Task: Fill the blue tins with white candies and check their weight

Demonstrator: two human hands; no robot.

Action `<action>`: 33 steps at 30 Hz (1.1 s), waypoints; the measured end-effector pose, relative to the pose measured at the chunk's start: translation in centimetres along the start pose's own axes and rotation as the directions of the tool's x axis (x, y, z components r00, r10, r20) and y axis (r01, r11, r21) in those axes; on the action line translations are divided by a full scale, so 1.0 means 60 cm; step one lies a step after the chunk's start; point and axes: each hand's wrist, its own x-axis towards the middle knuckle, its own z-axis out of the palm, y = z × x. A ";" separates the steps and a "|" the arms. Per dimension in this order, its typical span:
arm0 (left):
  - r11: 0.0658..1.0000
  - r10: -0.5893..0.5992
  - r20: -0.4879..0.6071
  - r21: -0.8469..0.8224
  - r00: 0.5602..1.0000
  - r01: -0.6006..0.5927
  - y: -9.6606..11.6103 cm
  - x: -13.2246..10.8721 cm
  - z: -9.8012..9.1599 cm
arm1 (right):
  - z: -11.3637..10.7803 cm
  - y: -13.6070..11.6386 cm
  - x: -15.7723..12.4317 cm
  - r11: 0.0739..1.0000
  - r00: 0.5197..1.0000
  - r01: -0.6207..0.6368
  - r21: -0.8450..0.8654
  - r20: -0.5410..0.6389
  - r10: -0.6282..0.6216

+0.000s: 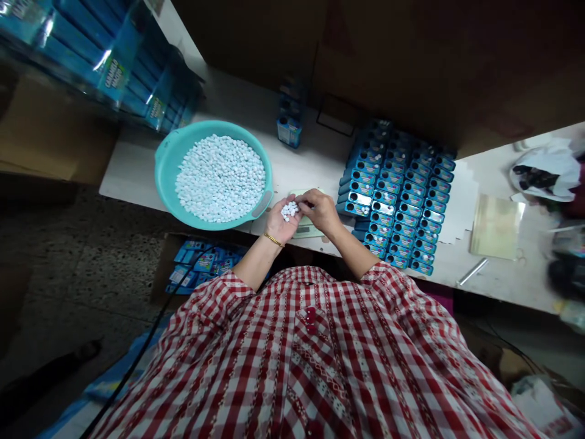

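Observation:
My left hand [281, 222] is cupped palm up near the table's front edge, holding a small heap of white candies [289, 211]. My right hand [320, 210] reaches over that palm, thumb and fingers pinched together at the heap's edge; what lies between the fingertips is too small to make out. To the left stands a turquoise basin [164, 183] with many of the same candies [219, 177]. Beneath my hands a pale green flat device [306, 228] is partly covered. Close on the right, rows of small blue boxes [393, 207] stand with dark round openings upward.
Several blue boxes [289, 131] stand at the back. Wrapped blue packs [105, 61] are stacked at far left. An open carton [162, 268] of blue packets sits below the table. A metal tube [473, 271], a yellowish sheet [497, 225] and a white bag [546, 171] lie right.

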 end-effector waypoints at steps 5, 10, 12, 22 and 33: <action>0.998 0.034 0.008 0.045 0.999 -0.034 -0.001 0.001 0.000 | -0.016 0.026 -0.003 0.999 1.000 -0.007 0.043 -0.007 0.007; 0.992 0.082 -0.012 0.093 0.997 -0.081 0.008 0.002 -0.012 | -0.011 0.034 -0.007 0.997 0.998 0.004 -0.073 0.066 0.001; 0.992 0.091 -0.010 0.083 0.996 -0.090 0.014 0.005 -0.019 | -0.007 0.033 -0.005 0.991 0.991 0.037 -0.127 0.129 -0.021; 0.999 0.027 -0.009 0.021 1.000 -0.027 0.027 -0.014 -0.042 | -0.006 0.006 -0.027 0.988 0.990 0.112 -0.110 0.097 -0.101; 0.989 -0.144 -0.097 0.004 0.985 0.145 0.029 -0.041 -0.151 | 0.114 -0.108 -0.063 0.844 0.881 0.351 -0.405 0.447 -0.152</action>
